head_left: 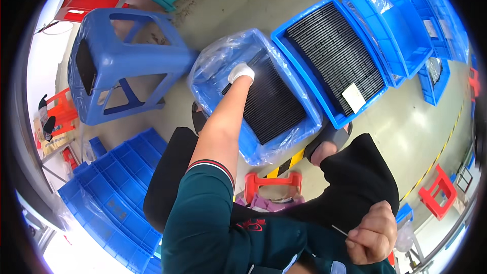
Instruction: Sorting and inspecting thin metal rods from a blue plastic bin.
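My left hand [241, 73], in a white glove, reaches down into a blue bin lined with clear plastic [205, 73]. Its fingers are closed on a dark strip [226, 90] whose end sticks out beside the hand; the fingertips are mostly hidden. Beside and below that hand, rows of thin black strips [274, 104] lie packed in the bin. My right hand [374, 233] is bare and held near my right thigh, its fingers curled and pinching a thin white stick [339, 230].
Right of the lined bin stands a blue bin [304, 73] of black strips with a paper note [353, 98] on top. Stacked blue bins [390, 25] rise beyond it. A blue stool [127, 61] and blue crates [116, 193] are at left. A low red stool [274, 181] is between my legs.
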{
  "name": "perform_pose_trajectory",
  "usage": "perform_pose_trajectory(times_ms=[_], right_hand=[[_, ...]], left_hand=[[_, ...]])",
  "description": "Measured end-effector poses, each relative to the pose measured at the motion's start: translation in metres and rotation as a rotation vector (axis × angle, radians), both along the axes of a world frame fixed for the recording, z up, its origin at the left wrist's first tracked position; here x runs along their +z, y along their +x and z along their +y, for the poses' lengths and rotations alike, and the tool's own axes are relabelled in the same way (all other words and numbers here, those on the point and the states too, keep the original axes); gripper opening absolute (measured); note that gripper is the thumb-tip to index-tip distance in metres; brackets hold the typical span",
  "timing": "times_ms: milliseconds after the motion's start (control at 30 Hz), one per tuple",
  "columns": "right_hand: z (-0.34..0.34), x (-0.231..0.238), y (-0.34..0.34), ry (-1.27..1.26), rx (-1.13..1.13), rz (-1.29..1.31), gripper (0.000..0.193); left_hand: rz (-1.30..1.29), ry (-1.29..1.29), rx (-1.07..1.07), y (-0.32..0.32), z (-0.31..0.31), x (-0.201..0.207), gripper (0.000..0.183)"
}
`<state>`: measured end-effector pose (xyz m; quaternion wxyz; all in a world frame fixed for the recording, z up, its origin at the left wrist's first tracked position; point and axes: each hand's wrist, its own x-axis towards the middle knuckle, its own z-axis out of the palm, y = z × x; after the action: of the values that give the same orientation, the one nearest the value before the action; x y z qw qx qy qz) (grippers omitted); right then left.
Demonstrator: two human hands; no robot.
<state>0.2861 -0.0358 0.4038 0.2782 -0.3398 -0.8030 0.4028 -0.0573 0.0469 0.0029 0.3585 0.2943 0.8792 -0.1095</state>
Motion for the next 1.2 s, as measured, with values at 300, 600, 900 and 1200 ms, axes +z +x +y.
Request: perform_pose_trajectory(times_ms=[300,600,900,1200], right_hand=[[0.013,-0.001,-0.003,-0.085,0.097,-0.079,0.014],[0.004,-0.004,0.000,-0.090,0.032,-0.049,0.016],[0.004,-0.002,0.000,-0.101,0.032,-0.069,0.016],[0.002,-0.001,-0.006,-0.125,0.032,-0.084,0.014]], left_hand=[[0.307,0.318,-0.174,0.036,-0.028,-0.006,0.028],[0.373,0.373,-0.318,0.026,-0.046,-0.002,0.038],[0.416,0.455,-0.242,0.023,-0.040,-0.009,0.033],[0.372,0.499,-0.137,0.061,-0.056,-0.024,0.080]])
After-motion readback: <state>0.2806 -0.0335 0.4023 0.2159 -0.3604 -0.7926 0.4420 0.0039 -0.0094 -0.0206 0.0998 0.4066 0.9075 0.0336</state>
